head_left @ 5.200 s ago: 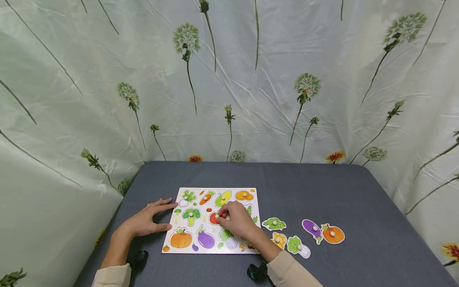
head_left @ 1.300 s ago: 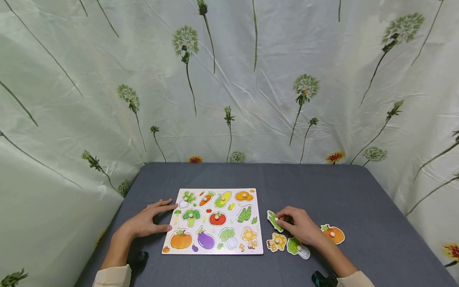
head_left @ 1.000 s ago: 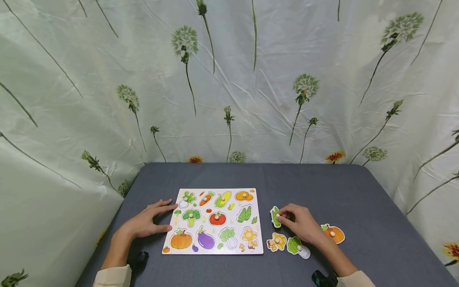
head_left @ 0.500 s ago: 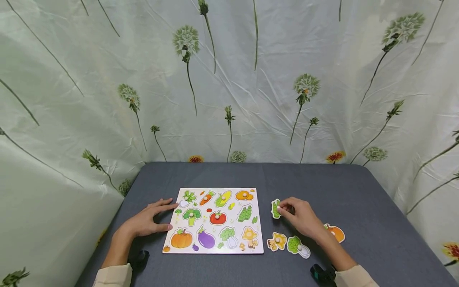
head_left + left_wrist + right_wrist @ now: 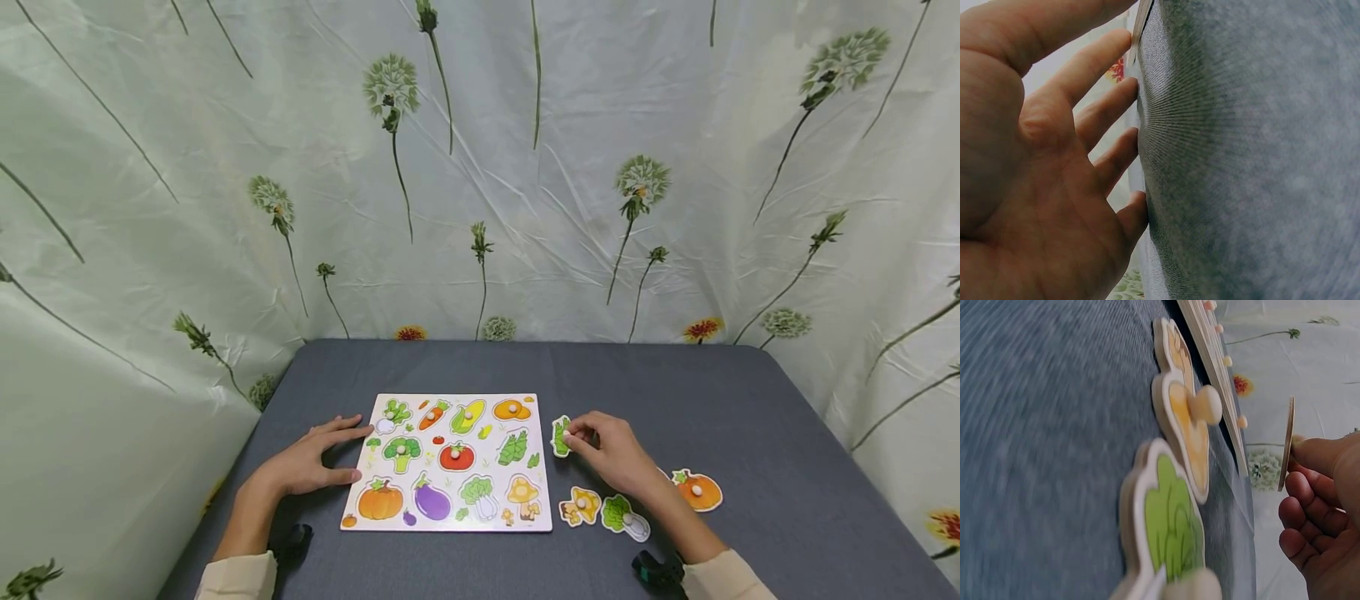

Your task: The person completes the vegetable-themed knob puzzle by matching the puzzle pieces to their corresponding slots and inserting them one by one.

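Observation:
My right hand (image 5: 613, 450) pinches a green vegetable puzzle piece (image 5: 561, 437) by its knob. In the right wrist view this piece (image 5: 1287, 444) is seen edge-on, raised above the tabletop. It is just right of the white puzzle board (image 5: 487, 433), near the board's green vegetable slot (image 5: 513, 447). My left hand (image 5: 315, 457) lies spread at the board's left edge, with fingertips and thumb touching it. In the left wrist view the fingers of this hand (image 5: 1104, 115) are extended against the grey cloth.
Right of the board lie a mushroom piece (image 5: 580, 506), a bok choy piece (image 5: 625, 517) and a pumpkin piece (image 5: 697, 490). My right forearm hides most of the eggplant piece. Several knobbed pieces, such as the tomato (image 5: 457, 456), sit in the board. A floral curtain (image 5: 525, 167) hangs behind the table.
After leaving the tomato in the board, my right hand has moved right and picked up the green vegetable piece. It has turned this piece lengthwise, lifted it and carried it left. My left hand stays put.

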`<state>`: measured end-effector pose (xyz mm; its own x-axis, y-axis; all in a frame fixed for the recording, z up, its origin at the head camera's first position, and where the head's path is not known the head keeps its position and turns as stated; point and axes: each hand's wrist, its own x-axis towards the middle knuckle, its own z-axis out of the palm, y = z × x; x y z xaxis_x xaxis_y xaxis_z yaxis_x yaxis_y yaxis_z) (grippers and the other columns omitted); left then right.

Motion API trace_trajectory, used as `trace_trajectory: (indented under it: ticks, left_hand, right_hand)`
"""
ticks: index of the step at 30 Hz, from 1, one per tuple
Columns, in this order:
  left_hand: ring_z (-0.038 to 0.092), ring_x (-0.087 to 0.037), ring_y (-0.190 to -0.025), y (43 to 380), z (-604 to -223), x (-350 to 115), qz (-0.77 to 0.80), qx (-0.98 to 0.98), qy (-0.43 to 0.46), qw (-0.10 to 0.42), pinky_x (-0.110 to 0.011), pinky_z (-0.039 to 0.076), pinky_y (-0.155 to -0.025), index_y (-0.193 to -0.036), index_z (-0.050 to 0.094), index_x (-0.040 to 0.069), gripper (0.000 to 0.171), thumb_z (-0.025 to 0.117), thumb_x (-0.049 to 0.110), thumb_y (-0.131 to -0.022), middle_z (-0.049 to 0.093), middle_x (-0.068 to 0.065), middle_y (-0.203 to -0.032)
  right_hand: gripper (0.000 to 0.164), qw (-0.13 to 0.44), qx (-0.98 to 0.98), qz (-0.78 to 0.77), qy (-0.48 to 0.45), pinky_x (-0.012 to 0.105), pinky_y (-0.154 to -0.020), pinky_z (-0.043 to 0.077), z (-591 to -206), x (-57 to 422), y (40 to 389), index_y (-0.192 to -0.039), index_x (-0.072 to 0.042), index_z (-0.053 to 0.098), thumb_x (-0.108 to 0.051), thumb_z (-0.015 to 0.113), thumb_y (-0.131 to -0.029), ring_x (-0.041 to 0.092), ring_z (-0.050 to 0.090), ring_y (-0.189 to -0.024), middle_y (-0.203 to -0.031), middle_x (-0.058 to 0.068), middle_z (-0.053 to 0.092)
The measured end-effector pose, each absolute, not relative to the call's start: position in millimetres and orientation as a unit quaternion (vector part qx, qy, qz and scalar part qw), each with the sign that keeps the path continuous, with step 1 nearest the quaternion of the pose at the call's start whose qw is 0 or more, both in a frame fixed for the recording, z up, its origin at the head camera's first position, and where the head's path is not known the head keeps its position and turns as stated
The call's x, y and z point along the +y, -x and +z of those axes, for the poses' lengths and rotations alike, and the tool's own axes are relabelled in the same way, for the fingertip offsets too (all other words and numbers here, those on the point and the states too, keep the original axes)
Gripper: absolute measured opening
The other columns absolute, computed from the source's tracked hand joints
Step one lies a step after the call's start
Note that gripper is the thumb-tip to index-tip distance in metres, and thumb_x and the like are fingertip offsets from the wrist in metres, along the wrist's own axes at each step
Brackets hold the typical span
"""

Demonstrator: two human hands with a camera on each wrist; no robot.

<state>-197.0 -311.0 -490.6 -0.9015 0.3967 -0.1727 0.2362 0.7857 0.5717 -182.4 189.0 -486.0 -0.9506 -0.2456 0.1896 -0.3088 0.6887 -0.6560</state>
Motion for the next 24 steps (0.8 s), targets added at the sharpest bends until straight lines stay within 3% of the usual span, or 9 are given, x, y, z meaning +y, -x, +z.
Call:
trace_trajectory:
  ticks: [24]
  left_hand:
    - [0.017,-0.056,-0.153,197.0,-489.4,-310.7,0.277,0.935,-0.167,0.146,-0.079,0.006,-0.117,-0.152,0.053,0.016,0.081,0.082,0.046,-0.083,0.035,-0.024,-0.164]
  right_hand:
    - [0.005,0.033,-0.908,0.379,-0.177,0.021,-0.065,0.048,-495.7,157.2,186.0,-0.092,-0.016,0.075,-0.019,0.076,-0.095,0.001,0.054,-0.073,-0.083,-0.008,0.063]
